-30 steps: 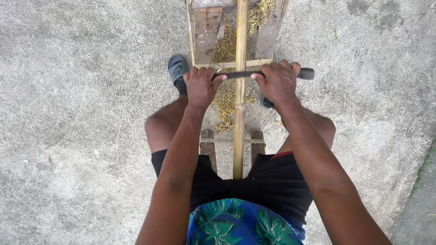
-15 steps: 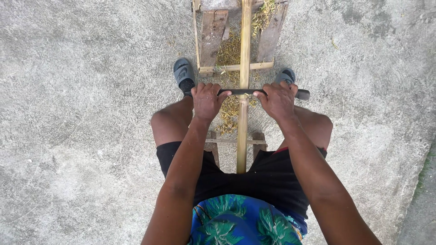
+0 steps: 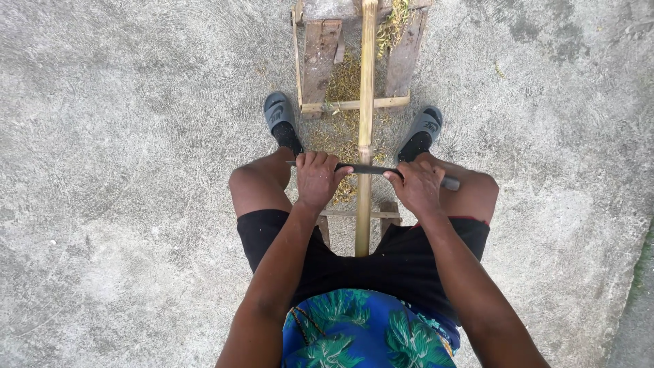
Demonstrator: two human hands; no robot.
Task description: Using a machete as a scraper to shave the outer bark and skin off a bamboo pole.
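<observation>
A long pale bamboo pole (image 3: 366,102) lies lengthwise along a low wooden bench (image 3: 320,61) that I sit astride. Across the pole rests a dark metal blade (image 3: 368,169), held crosswise. My left hand (image 3: 316,178) grips its left end and my right hand (image 3: 415,187) grips its right end, near the grey handle tip (image 3: 450,183). Both hands sit close to my knees, one on each side of the pole. The near end of the pole disappears between my thighs.
Yellowish bamboo shavings (image 3: 340,88) lie on and under the bench. My feet in grey slippers (image 3: 278,112) (image 3: 424,127) rest on the rough concrete floor (image 3: 122,170) on either side of the bench. A darker strip runs along the right edge.
Both hands have drawn the blade along the pole toward my body, away from the bench's far crossbar. The view has shifted so more of the bench shows ahead.
</observation>
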